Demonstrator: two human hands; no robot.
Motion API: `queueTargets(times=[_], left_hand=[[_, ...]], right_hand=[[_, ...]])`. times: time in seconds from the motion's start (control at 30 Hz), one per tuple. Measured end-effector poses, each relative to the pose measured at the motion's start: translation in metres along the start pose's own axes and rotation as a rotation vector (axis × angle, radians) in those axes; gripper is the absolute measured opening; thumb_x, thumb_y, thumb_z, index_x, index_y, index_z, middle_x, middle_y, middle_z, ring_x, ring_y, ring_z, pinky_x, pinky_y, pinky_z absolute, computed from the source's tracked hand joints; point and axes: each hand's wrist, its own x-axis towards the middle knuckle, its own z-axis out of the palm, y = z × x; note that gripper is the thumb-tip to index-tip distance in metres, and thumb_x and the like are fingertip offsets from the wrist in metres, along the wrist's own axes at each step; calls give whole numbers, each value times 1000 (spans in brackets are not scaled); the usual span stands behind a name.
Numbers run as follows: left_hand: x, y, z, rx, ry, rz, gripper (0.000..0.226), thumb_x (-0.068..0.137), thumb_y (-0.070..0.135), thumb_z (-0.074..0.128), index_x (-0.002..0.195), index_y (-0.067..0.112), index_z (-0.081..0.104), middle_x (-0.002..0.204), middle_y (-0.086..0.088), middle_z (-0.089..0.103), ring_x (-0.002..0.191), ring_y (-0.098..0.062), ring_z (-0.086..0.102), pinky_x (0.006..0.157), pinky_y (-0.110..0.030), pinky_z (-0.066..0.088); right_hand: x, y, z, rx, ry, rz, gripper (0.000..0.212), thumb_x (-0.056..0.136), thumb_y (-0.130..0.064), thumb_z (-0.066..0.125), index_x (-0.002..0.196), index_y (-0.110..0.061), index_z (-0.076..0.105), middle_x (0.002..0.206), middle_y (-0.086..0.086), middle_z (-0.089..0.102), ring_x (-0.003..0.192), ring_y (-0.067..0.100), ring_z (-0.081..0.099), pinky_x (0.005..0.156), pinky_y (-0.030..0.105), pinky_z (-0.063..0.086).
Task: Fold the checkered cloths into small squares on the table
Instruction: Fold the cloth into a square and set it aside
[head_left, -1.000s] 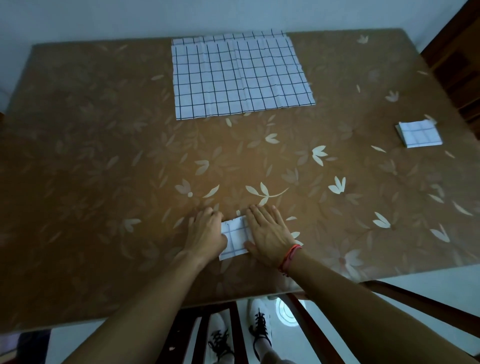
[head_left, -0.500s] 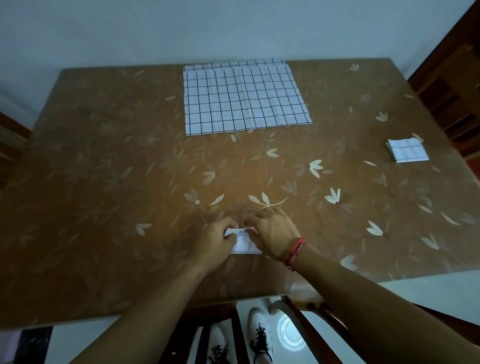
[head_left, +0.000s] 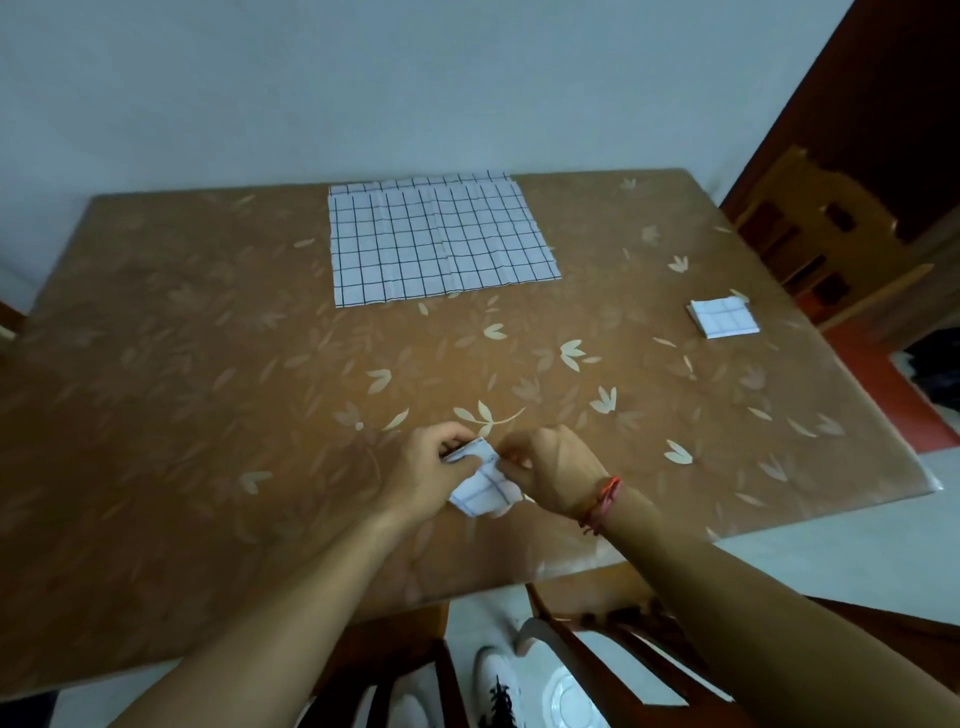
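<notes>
Near the table's (head_left: 156, 415) front edge, both hands pinched one small folded cloth (head_left: 480, 493): left hand (head_left: 431, 475) gripping its raised far corner, right hand (head_left: 553, 475) curled on its right edge. The final fold seemed underway; next, pressing it flat. Farther off lay a finished square (head_left: 723, 318) and an unfolded checkered cloth (head_left: 441, 241).

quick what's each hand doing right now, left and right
Left hand: closed, pinching the small folded checkered cloth at its upper left edge.
Right hand: closed, pinching the same cloth from the right.
</notes>
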Motion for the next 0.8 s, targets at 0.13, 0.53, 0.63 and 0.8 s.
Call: queueTargets(times=[0.13,0.53,0.63,0.8], left_hand=[[6,5,10,-153,49,-71,17,76,-5,72,85,9,69,80,-7,68,65,2,57,64,-8,43],[14,3,44,-500,55,-411,7,84,-3,67,89,3,68,93,-17,71,76,-27,68,64,-34,56],[16,8,51,-462,45,-406,6,84,-3,66,89,0,68,88,-16,72,67,-23,67,56,-27,54],[24,9,64,-384,79,-428,10,83,-1,68,92,-2,67,89,-14,71,63,-24,68,50,-24,52]], right_hand=[[-106,-232,-77,-327,283,-165,10,82,-19,63,80,-12,68,75,3,70,69,18,61,64,32,49],[-133,-201,-112,174,410,111,11,83,-12,69,74,-5,72,65,6,71,54,12,67,59,28,58],[-130,-189,-113,232,430,156,9,82,-12,71,75,-8,74,64,5,71,53,12,65,54,24,55],[-122,-174,-114,304,429,232,7,78,-14,73,75,-7,75,64,7,72,55,17,67,54,24,55]])
